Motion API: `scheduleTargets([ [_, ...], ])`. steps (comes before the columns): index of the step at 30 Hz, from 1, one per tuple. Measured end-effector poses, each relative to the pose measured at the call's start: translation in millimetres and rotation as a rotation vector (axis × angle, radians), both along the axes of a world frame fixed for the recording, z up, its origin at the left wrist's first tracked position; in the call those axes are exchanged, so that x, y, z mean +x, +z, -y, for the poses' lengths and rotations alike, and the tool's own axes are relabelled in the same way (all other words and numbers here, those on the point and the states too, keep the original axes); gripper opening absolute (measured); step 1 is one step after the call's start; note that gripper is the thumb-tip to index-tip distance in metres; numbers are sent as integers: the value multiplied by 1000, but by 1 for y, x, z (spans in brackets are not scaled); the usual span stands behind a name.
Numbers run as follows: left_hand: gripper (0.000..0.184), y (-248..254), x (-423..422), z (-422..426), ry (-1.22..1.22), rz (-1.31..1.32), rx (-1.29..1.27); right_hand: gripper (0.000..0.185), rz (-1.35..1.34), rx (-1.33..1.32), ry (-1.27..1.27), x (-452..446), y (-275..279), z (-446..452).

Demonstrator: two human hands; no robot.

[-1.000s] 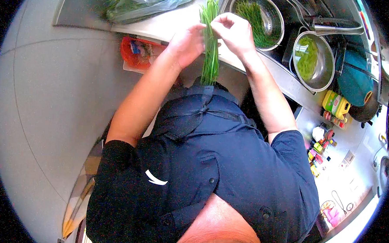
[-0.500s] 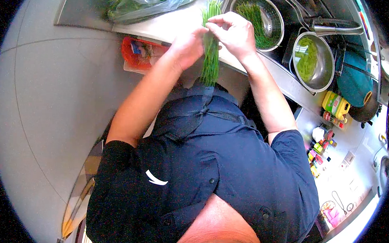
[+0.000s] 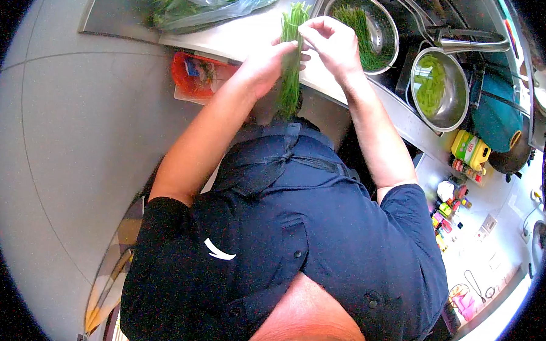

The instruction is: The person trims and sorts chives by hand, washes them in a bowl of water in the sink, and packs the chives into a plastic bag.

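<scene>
Well, I'm seeing the left hand (image 3: 264, 68) gripping a green bunch (image 3: 289, 91) — whether the right hand (image 3: 339, 46) beside it is pinching anything, I cannot tell; a slackening left grip could be scattering stalks.

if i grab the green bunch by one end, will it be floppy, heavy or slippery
The green bunch probably bends only gently, as it extends fairly straight past the left hand. It's likely light, being slender stalks, which might slide apart under a loose grip.

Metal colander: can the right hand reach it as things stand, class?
Probably yes: the right hand is beside the colander, nothing visible between them, though it's occupied at the green bundle.
</scene>
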State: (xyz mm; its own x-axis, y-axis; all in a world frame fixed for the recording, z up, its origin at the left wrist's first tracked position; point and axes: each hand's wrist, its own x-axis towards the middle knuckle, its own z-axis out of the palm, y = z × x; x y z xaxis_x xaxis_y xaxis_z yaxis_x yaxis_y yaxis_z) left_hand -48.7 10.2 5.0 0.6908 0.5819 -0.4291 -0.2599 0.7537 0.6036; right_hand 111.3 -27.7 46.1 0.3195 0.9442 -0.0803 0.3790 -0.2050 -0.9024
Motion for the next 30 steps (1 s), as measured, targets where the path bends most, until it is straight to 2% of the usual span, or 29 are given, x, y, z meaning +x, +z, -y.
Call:
scheduleTargets([
  [2, 33, -1, -1, 0, 3, -24, 7, 23, -122, -9, -35, 0, -1, -1],
  [6, 32, -1, -3, -2, 13, -75, 62, 23, -168, -7, -53, -1, -1, -2],
  [8, 31, -2, -5, -4, 8, -76, 67, 14, -275, -31, -81, -4, 1, -2],
  [14, 35, 0, -9, -8, -24, -86, 43, 18, -444, -176, -78, 0, 7, -3],
  [17, 37, 3, -12, -9, -63, -36, 31, 20, -493, -132, -94, -3, 12, -6],
  [21, 39, 3, -14, -10, -104, -111, 81, 20, -506, -113, -90, -3, 12, -9],
  [23, 38, 0, -16, -11, -137, -138, 137, 20, -400, -111, -74, -4, 16, -13],
  [30, 27, -3, -29, -12, -143, -275, 203, 16, -423, -63, -91, -8, 31, -20],
])
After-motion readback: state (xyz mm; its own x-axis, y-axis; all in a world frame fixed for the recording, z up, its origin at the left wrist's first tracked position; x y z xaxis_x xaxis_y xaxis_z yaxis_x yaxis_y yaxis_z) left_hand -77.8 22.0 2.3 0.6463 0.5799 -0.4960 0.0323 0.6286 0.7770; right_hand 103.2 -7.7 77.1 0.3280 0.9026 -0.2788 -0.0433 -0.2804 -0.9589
